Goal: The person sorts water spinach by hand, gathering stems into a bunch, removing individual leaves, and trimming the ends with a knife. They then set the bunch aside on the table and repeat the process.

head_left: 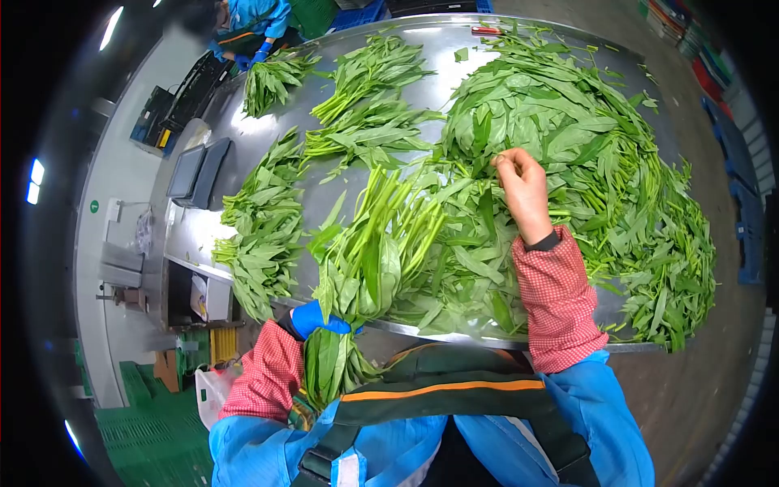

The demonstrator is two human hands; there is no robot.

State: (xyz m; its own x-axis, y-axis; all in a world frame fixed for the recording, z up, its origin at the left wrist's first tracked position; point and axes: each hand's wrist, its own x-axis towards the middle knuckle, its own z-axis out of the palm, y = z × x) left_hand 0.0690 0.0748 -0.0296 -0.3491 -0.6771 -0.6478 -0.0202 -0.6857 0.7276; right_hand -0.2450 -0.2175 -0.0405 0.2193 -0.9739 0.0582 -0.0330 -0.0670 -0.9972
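Note:
My left hand, in a blue glove, is closed around a bunch of water spinach at the table's near edge. The bunch's pale green stems point up and away from me, and leaves hang below the hand. My right hand, ungloved, hovers over the large loose pile of water spinach with thumb and forefinger pinched together. Whatever is between those fingertips is too small to make out. Loose leaves lie between my two hands.
Gathered bunches lie on the metal table to the left, with more bunches farther back. A grey tray stands at the left edge. A red object lies at the far edge. A co-worker's blue-gloved hands handle greens at the far left.

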